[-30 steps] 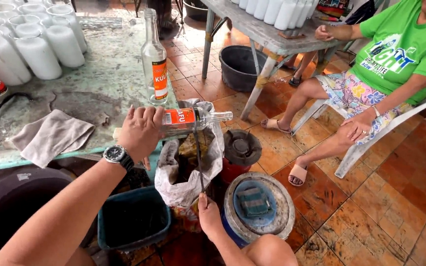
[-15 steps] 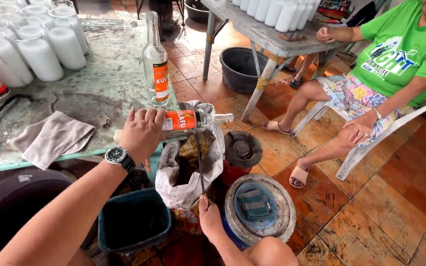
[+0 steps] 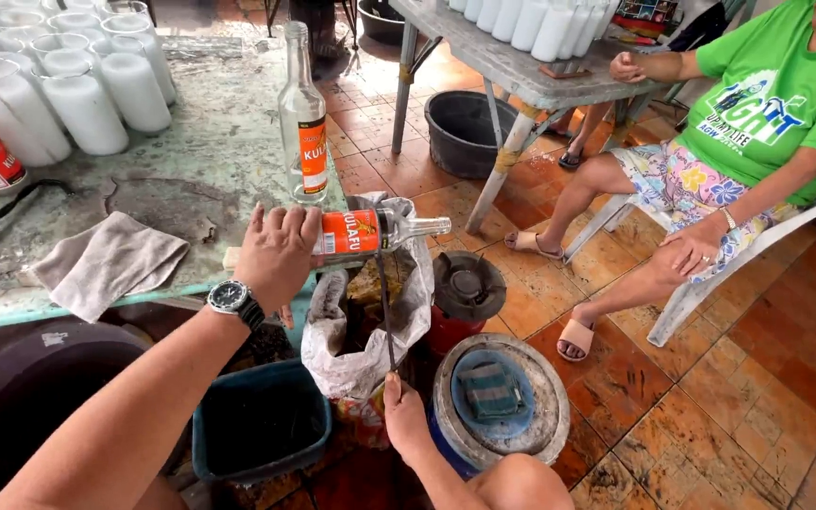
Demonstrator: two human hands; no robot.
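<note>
left hand [image 3: 276, 253] still pins bottle [image 3: 370, 231]; cord [image 3: 386, 312] seemingly unmoved.

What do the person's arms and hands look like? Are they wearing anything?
Both arms are bare, with no sleeves in view and no gloves. The left hand has a dark wristwatch with a round face on its wrist. The right hand wears nothing that shows.

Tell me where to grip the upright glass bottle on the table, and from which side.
Grip the upright bottle around its straight lower body, at the orange label, coming from the near side. It stands vertical near the table edge; the neck is thin and tapering, so less secure. The left hand, just in front pinning a lying bottle, crowds that approach, so probably come slightly from the right.
</note>
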